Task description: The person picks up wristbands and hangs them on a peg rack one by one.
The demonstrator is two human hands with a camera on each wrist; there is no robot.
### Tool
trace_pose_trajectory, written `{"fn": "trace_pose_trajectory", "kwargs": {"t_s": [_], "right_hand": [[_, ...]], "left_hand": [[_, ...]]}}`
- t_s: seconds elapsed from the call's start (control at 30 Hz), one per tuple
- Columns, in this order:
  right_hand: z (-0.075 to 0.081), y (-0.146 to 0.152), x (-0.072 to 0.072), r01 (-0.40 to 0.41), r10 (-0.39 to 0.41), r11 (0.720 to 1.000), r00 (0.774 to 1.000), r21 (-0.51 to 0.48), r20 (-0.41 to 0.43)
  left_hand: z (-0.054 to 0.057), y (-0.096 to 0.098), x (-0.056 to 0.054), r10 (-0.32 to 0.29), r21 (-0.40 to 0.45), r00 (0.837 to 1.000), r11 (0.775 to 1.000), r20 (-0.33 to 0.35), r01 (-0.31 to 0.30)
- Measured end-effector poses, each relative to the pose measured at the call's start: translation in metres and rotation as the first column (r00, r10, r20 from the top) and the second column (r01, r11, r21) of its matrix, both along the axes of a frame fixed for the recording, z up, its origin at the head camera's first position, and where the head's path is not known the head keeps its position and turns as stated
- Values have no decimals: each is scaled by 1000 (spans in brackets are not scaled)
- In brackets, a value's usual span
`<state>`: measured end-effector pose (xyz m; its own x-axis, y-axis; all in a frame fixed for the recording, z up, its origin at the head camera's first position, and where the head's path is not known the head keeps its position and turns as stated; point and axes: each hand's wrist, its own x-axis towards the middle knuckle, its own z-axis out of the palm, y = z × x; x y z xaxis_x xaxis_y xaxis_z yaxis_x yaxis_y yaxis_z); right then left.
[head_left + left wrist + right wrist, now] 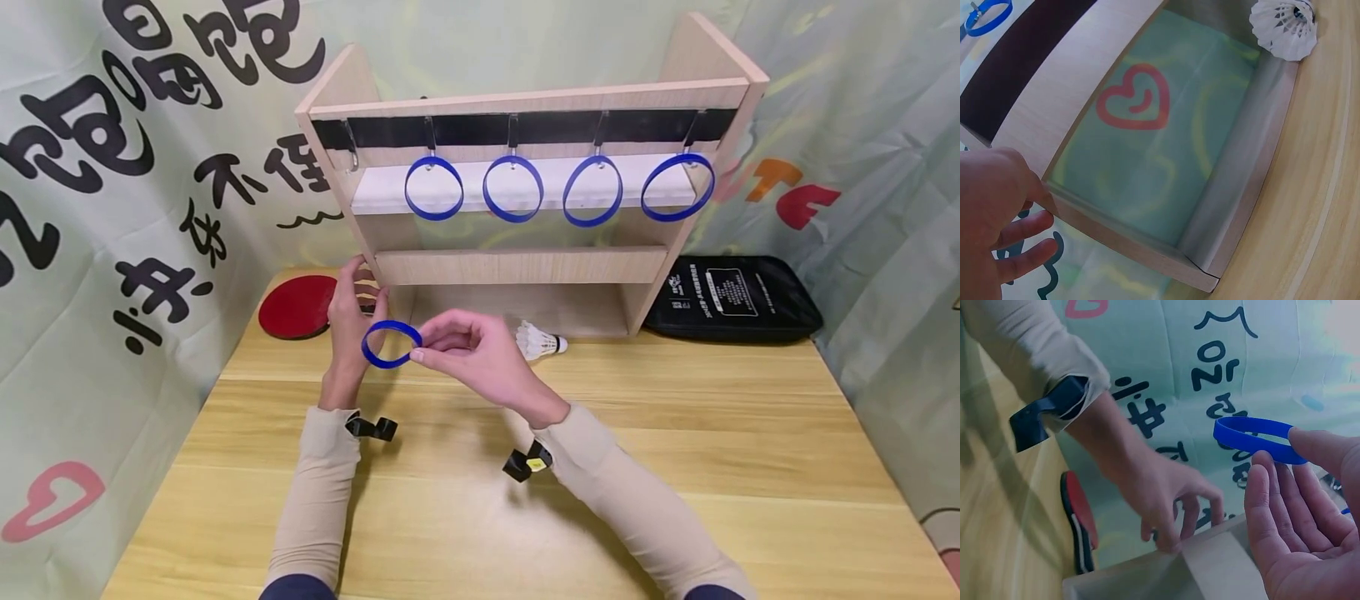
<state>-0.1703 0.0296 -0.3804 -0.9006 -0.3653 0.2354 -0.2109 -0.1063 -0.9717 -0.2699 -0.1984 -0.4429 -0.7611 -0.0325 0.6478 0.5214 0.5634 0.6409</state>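
Between thumb and fingertips, my right hand (480, 358) pinches a blue wristband (382, 363), held up in front of the lower left of a wooden rack (517, 267). The right wrist view shows this band (1241, 440) tilted, its loop open. My left hand (348, 321) grips the rack's left side panel, two of its fingers (1025, 231) loose outside the panel in the left wrist view. Several more blue wristbands (512, 218) hang from metal hooks along the rack's black strip (472, 129). At the strip's left end is a bare hook (352, 148).
A red table tennis bat (296, 307) lies left of the rack, behind my left hand. A shuttlecock (536, 340) rests at the rack's front base. To the right lies a black zipped case (731, 300). Printed curtains (67, 358) surround the wooden table (450, 517).
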Motion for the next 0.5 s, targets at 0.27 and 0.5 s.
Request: {"fn": "trace_pose_trajectory", "kwargs": {"t_s": [0.27,0.5], "right_hand": [[12,-11,-6,-3,2,1000,999,-14,-46],[32,-22,-12,18,-21,999,997,-50,-68]], "left_hand": [[1,0,-1,-3,11,1000,1000,6,3],[-1,-1,-2,-24,23,1000,999,-20,24]]}}
